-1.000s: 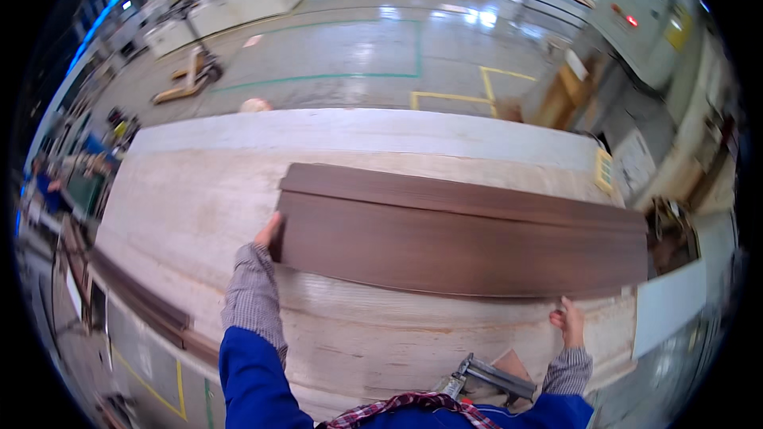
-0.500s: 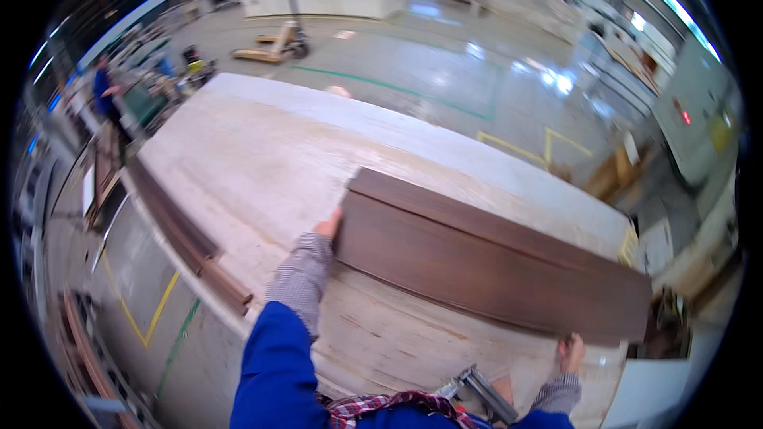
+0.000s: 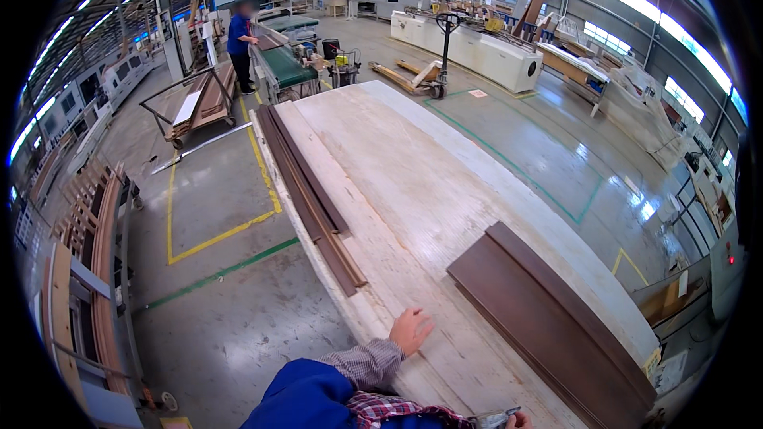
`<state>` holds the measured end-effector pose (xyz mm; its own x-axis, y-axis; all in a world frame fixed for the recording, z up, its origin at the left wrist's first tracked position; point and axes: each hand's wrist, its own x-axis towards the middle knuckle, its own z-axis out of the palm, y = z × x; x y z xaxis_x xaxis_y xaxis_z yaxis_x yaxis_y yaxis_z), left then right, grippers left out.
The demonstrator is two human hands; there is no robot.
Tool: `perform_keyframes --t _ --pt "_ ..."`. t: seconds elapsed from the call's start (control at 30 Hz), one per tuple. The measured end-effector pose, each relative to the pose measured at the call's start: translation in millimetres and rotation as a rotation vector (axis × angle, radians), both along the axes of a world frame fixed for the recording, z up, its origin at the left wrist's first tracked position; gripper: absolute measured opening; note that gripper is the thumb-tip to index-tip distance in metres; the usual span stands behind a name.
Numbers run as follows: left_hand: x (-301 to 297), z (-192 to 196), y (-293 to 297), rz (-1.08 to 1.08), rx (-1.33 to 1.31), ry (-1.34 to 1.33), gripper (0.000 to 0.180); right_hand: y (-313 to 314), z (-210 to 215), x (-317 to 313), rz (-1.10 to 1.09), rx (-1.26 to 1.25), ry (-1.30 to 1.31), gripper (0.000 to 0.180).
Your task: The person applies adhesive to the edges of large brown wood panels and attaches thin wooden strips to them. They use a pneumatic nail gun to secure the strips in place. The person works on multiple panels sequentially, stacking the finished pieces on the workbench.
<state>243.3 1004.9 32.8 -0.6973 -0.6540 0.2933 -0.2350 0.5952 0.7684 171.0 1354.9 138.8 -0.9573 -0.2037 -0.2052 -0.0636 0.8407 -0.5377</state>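
Observation:
My left hand (image 3: 411, 331) rests over the pale worktable (image 3: 381, 167), fingers spread and holding nothing. To its right lies a dark brown wooden panel (image 3: 548, 318) with a raised strip along its far long edge; neither hand touches it now. Low at the bottom edge, my right hand (image 3: 520, 420) is partly cut off, with its fingers closed at a grey metal nail gun (image 3: 494, 417), of which only a part shows. Several narrow dark brown strips (image 3: 306, 183) lie along the table's left edge.
A person (image 3: 241, 40) in blue stands far left beside a green-topped conveyor (image 3: 284, 65). A cart with boards (image 3: 203, 99) and a rack of long strips (image 3: 107, 270) stand left. Beyond the table is a pallet jack (image 3: 433, 71); a grey cabinet (image 3: 725, 270) stands right.
Both hands have let go of the brown panel, which lies on the table. My right hand has moved down to the nail gun. The view has swung left and up.

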Motion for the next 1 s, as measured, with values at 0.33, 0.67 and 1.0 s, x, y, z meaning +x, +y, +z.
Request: perform_keyframes --t 0.33,0.67,1.0 --pt "191.6 -20.0 -62.2 -0.261 0.116 0.042 0.026 -215.7 -41.7 80.9 0.417 -0.231 0.039 0.025" --pt "367.1 -61.3 -175.1 0.317 0.192 -0.224 0.035 -437.0 -53.3 164.0 0.950 -0.358 -0.074 0.022" --pt "397.3 -80.9 -299.5 0.686 0.480 -0.441 0.036 -672.5 -78.0 158.4 1.030 -0.518 0.155 0.022"
